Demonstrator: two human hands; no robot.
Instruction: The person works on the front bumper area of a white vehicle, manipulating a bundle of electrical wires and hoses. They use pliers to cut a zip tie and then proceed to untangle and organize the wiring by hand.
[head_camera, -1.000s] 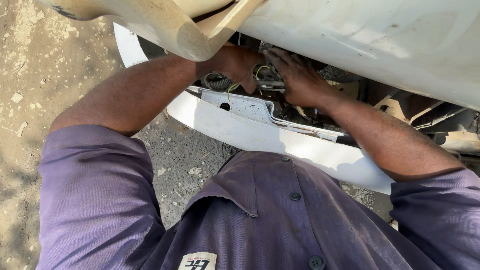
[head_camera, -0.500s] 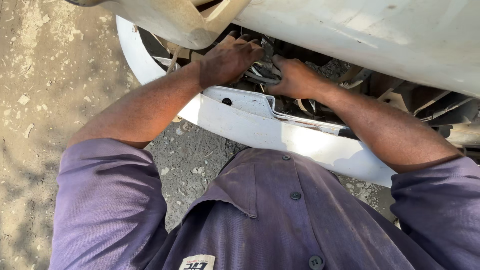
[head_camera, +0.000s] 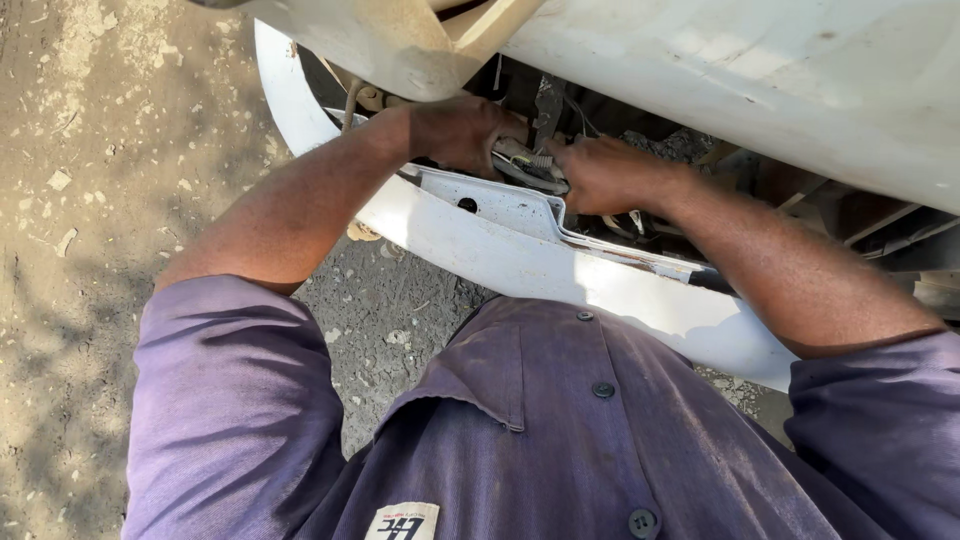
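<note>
**Hands drawn together on the wiring behind the loosened bumper**

Compared with a second ago, both hands are seen to have been brought closer together at the gap between the white bumper panel (head_camera: 520, 262) and the vehicle body (head_camera: 740, 90). The left hand (head_camera: 462, 132) has been moved further in and is curled round a pale, ribbed bundle of cable or connector (head_camera: 522, 158) just above the bumper's upper edge. The right hand (head_camera: 605, 175) has been shifted leftward and is closed against the same bundle from the other side; whether it is truly gripped there cannot be told, since the fingertips are hidden. The bundle lies between the two hands, at the top edge of the grey bracket (head_camera: 500, 205) fixed to the bumper. From this, the work is judged to have been narrowed onto that one fitting. Gravelly ground (head_camera: 90, 200) is seen beneath, and a purple work shirt (head_camera: 560, 440) fills the foreground.
</note>
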